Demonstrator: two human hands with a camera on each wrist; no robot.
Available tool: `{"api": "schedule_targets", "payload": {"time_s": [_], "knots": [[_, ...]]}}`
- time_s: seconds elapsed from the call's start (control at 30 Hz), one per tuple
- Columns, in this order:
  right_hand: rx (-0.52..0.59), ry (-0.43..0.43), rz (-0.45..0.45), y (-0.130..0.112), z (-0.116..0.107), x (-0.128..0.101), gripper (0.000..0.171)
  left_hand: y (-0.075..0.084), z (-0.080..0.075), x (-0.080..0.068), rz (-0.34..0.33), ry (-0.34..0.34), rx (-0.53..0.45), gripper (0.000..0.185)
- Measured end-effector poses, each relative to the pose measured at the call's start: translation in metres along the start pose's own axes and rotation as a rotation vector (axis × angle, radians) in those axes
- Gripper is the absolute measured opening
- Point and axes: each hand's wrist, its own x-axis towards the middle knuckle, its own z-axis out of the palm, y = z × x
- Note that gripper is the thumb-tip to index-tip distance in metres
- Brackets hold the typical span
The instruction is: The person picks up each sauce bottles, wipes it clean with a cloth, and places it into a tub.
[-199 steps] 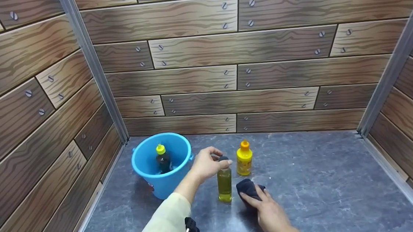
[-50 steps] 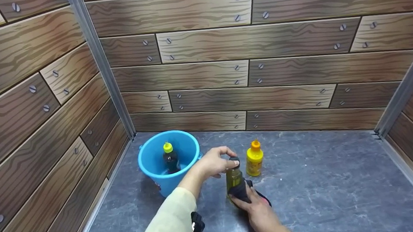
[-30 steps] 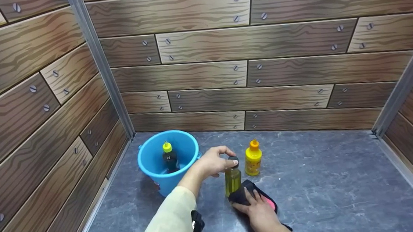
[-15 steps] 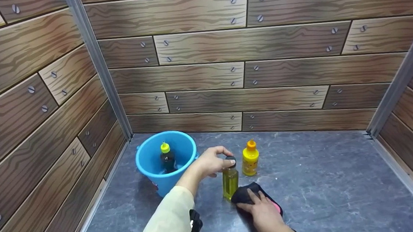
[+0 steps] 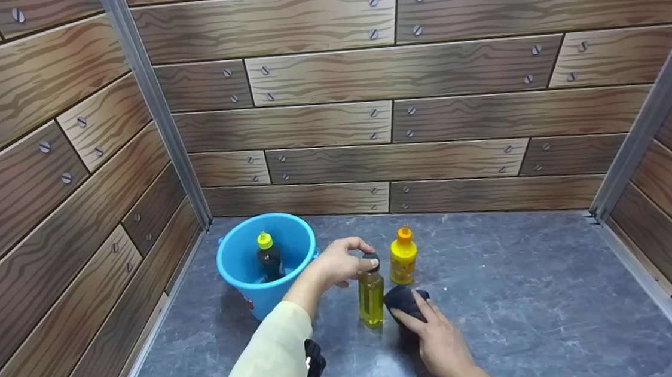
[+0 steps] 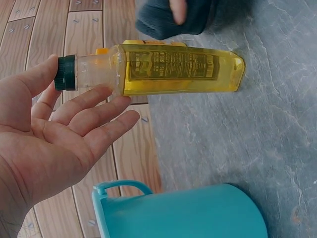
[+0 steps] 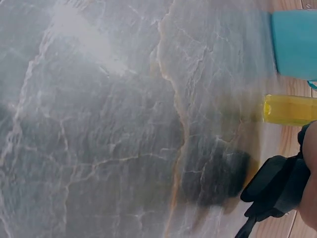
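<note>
From the head view, your left hand (image 5: 337, 264) pinches the black cap of the clear bottle of yellow liquid (image 5: 371, 296), which stands upright on the grey table (image 5: 531, 305), just right of the blue bucket (image 5: 247, 291). Your right hand (image 5: 438, 339) lies fingers-forward on the dark cloth (image 5: 402, 300), pressing it to the table right beside the bottle's lower half. Its fingers look fairly straight, so that grip reads as released and flat on the cloth. A dark bottle with a yellow-green cap (image 5: 268, 260) stands inside the bucket, and a yellow bottle with an orange cap (image 5: 402, 258) stands just behind the clear one.

From the left wrist view, your thumb (image 6: 37, 74) sits against the black cap (image 6: 65, 72) while your fingers (image 6: 91, 106) reach to the neck and shoulder of the clear bottle (image 6: 178, 69), so the grip is a light pinch at the top. The dark cloth (image 6: 173, 17) shows beyond the bottle, with a fingertip on it. The bucket's rim (image 6: 178, 210) is near.

From the right wrist view, the picture is blurred. You see mostly the table (image 7: 109, 124), the base of the clear bottle (image 7: 290, 110) and a corner of the bucket (image 7: 294, 44). Your right hand's grip cannot be told here.
</note>
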Motion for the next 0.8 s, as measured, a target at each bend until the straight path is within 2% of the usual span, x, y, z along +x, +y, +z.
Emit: {"api": "schedule_targets", "payload": {"time_s": [0.2,0.3,0.6,0.8], "knots": [[0.03,0.195,-0.097,-0.002,-0.001,0.002,0.076,-0.001,0.0,-0.002,0.003,0.009,0.018,0.014],[0.034,0.257,-0.141,-0.004,-0.002,0.004,0.079,-0.002,0.0,-0.002,0.0,0.008,0.01,0.014],[0.037,0.278,-0.202,-0.01,-0.008,0.013,0.085,-0.001,-0.001,-0.002,0.005,-0.004,0.015,0.016],[0.007,0.246,-0.218,-0.014,-0.009,0.021,0.088,0.0,-0.002,-0.001,0.007,-0.009,0.006,0.016]]}}
